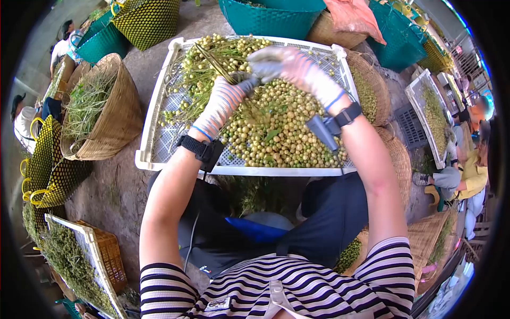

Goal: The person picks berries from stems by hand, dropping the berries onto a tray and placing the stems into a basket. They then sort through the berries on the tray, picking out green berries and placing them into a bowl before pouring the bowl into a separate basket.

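Gripped a bunch of thin stems (211,59) in the left hand (234,90), fingers curled closed around it, above the white tray (239,170) toward its far edge. Held the right hand (289,65) just beside, fingers bent but blurred; could not tell how far open or whether holding anything. Had loose round fruits (287,127) piled across the tray's middle and right, down near its near edge, and stemmed clusters (194,74) along its left side and far-left corner.
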